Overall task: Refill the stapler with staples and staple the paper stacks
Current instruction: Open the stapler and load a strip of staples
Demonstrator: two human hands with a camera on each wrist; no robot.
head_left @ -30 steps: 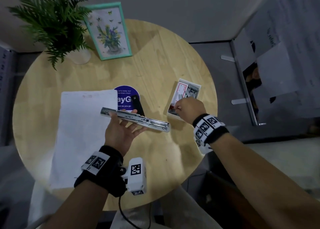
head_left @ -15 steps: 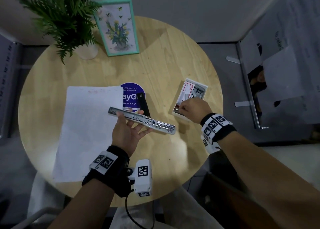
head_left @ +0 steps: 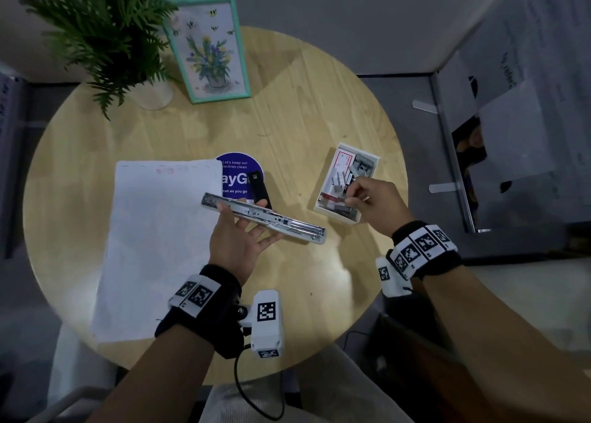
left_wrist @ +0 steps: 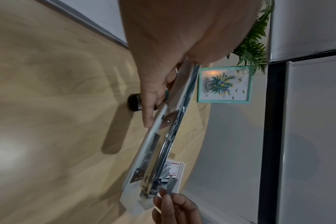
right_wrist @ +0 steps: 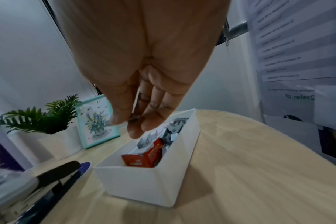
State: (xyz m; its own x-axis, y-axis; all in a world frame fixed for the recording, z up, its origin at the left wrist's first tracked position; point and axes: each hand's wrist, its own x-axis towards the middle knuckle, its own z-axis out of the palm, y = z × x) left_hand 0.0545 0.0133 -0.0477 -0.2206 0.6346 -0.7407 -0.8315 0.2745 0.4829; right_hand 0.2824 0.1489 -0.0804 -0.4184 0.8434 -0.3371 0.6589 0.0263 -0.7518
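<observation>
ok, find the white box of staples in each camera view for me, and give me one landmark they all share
Head: white box right of centre on the table, under the right hand.
Left wrist: its corner peeks out low, right of centre, past the end of the opened stapler.
Right wrist: low centre, near wall facing the camera.
Shared landmark: the teal picture frame.

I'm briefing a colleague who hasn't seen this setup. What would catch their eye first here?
First, the long opened stapler, held level above the middle of the round table on the left hand. Next, the right hand pinching a staple strip over the white tray of staples at the table's right. Then the big white paper stack on the left.
</observation>
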